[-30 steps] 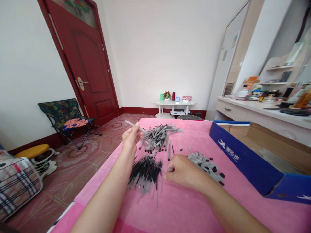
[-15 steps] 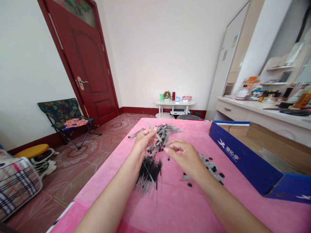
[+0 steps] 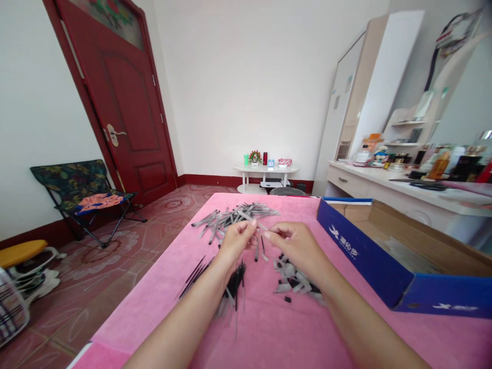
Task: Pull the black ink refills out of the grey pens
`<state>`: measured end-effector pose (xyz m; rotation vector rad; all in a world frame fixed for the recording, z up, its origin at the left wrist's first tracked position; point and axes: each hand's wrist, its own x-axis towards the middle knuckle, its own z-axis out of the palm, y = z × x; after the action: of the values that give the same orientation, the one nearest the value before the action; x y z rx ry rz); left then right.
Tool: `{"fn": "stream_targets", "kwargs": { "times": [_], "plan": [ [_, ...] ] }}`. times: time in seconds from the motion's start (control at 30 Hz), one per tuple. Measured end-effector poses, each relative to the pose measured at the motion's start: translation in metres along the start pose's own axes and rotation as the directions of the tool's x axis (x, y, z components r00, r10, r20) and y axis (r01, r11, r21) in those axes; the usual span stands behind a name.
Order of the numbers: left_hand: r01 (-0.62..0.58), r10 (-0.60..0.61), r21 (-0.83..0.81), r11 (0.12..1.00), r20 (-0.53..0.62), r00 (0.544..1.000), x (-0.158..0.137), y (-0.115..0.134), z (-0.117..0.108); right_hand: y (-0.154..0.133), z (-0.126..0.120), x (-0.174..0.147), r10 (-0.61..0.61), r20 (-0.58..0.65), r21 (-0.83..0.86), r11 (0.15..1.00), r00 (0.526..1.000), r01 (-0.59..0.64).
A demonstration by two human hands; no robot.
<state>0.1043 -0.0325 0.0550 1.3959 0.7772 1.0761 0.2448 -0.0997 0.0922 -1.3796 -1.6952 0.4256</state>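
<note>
My left hand (image 3: pixel 241 237) is closed in a pinch around a slim grey translucent tube (image 3: pixel 244 214) that looks like a pen barrel. The tube slants down across the fingertips towards my right hand (image 3: pixel 294 243). That hand's thumb and fingers are pressed together at the tube's lower end; what lies between them is hidden. Behind both hands spreads a pile of similar grey tubes with black ends (image 3: pixel 215 220). Thin black sticks like pen refills (image 3: pixel 234 282) lie under my left forearm. Beside my right wrist is a heap of short clear and black pieces (image 3: pixel 295 282).
A blue open cardboard box (image 3: pixel 357 256) stands at the right of the pink-covered table (image 3: pixel 269 333). Past it is a white dresser (image 3: pixel 346 177) crowded with bottles. A folding chair (image 3: pixel 77 179) and a yellow stool (image 3: pixel 23 251) stand on the floor at left.
The view has swung a little to the right. Both hands have come closer together, and the tube now reaches to the right fingertips. More of the tube pile shows behind the left hand.
</note>
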Motion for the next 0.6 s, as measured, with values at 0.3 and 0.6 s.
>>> {"fn": "stream_targets", "kwargs": {
  "times": [0.3, 0.6],
  "plan": [
    [0.025, -0.025, -0.046, 0.999, -0.006, 1.000, 0.002, 0.000, -0.001, 0.059, -0.154, -0.001, 0.078, -0.521, -0.419, 0.844, 0.850, -0.335],
    [0.042, -0.044, -0.114, 0.993, -0.015, 0.999, 0.004, 0.001, -0.002, 0.118, -0.224, -0.058, 0.305, -0.479, -0.711, 0.414, 0.823, -0.568]
  ]
}}
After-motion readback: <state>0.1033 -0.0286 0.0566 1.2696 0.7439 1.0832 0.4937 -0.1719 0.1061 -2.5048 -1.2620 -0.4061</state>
